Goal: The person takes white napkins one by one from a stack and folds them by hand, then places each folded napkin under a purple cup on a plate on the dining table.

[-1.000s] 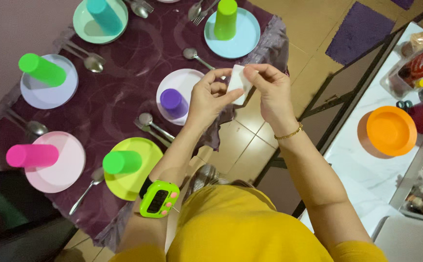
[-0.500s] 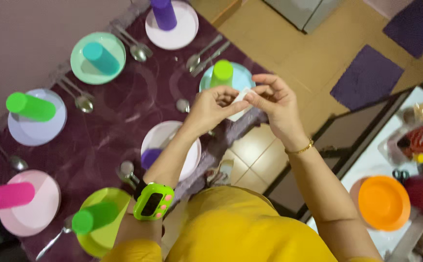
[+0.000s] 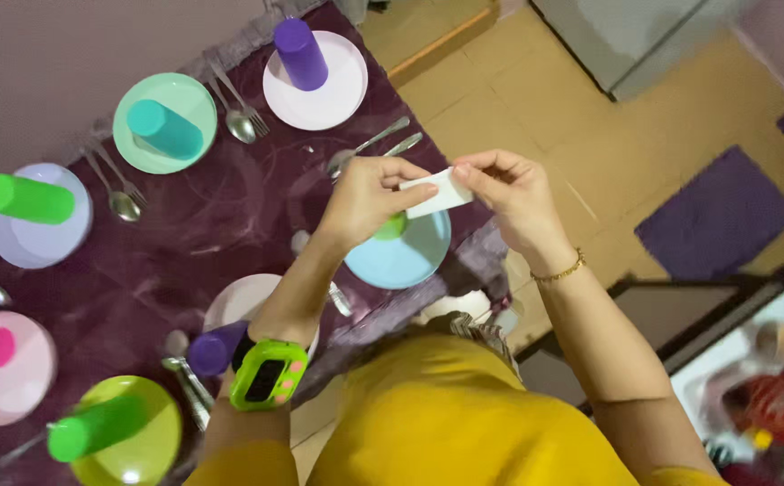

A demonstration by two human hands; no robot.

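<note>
A tan tiled floor [image 3: 518,117] lay beyond a desk [image 3: 212,225] draped in a dark purple cloth and set with coloured plates, each with a cup on it. A light blue plate [image 3: 405,256] sat at the desk's near edge, just under the hands. Above it, the left hand [image 3: 369,198] and right hand [image 3: 509,193] each pinched one end of a small white folded napkin [image 3: 437,192], held in the air between them. A bright green wrist device [image 3: 261,378] sat on the left forearm.
</note>
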